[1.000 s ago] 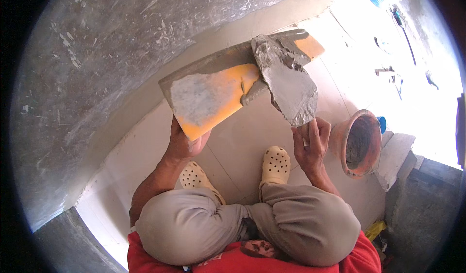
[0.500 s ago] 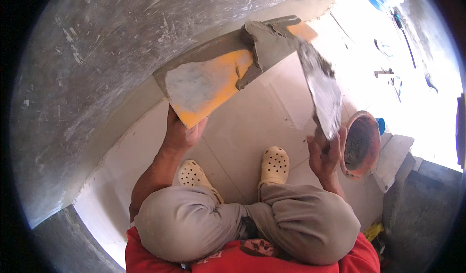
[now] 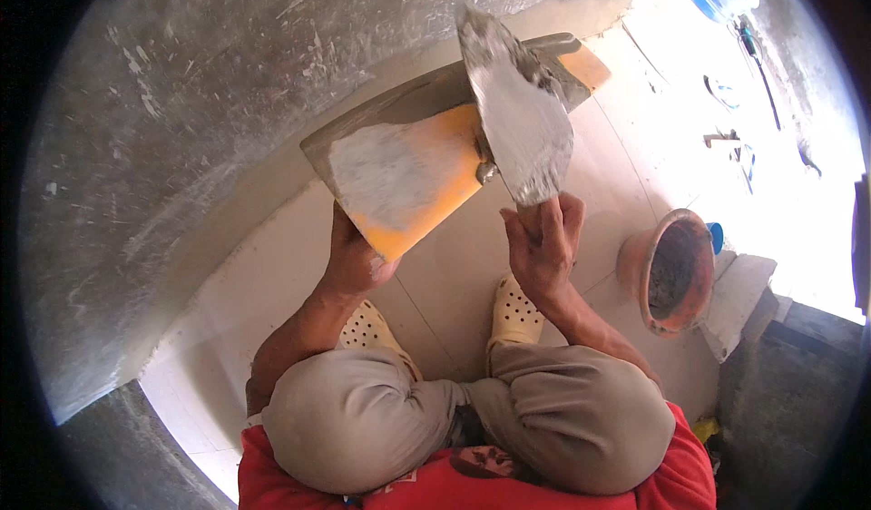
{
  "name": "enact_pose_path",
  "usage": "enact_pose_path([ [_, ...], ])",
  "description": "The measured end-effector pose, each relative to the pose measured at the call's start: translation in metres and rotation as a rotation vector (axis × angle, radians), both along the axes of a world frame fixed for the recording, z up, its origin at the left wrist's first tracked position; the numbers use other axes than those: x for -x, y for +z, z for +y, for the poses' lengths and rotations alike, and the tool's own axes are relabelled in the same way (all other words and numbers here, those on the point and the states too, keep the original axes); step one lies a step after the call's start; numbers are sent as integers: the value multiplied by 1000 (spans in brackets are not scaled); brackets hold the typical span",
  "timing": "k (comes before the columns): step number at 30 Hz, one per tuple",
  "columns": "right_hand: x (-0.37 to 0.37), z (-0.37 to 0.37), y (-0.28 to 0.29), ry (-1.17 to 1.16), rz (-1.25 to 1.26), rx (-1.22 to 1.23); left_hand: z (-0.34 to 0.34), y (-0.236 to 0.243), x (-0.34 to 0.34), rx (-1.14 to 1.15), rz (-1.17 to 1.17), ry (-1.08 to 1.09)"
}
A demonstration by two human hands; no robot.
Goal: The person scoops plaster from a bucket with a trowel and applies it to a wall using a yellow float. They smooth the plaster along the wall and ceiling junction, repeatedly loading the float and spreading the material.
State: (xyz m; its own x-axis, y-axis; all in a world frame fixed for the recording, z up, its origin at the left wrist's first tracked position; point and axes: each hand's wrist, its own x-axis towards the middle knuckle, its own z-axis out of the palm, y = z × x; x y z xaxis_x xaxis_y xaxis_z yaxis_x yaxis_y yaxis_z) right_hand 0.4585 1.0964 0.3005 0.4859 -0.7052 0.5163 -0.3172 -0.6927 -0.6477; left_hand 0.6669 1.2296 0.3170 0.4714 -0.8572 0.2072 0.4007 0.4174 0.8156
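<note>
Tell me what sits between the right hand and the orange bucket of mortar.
Head view: only bare pale floor tile lies between the right hand, which holds the trowel, and the orange bucket.

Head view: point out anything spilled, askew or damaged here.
Nothing stands out. The left hand holds the orange board smeared with grey mortar, the right hand holds the trowel against it, and the mortar bucket stands upright on the tiles.

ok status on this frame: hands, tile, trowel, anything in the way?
Left hand grips orange tile from below. Right hand holds trowel, blade against tile's mortar. Mortar bucket sits clear, at right.
</note>
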Motion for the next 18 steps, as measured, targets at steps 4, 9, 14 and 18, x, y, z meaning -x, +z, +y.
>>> enact_pose_path([
  [4,33,4,-20,60,59,38,-4,2,-3,35,138,-10],
  [9,82,9,-16,152,129,-13,1,7,-19,-13,-25,100],
  [14,88,-15,38,296,13,-432,3,5,-24,-13,-10,24],
  [18,60,-45,80,590,-306,-1053,5,6,-17,-49,-131,13],
])
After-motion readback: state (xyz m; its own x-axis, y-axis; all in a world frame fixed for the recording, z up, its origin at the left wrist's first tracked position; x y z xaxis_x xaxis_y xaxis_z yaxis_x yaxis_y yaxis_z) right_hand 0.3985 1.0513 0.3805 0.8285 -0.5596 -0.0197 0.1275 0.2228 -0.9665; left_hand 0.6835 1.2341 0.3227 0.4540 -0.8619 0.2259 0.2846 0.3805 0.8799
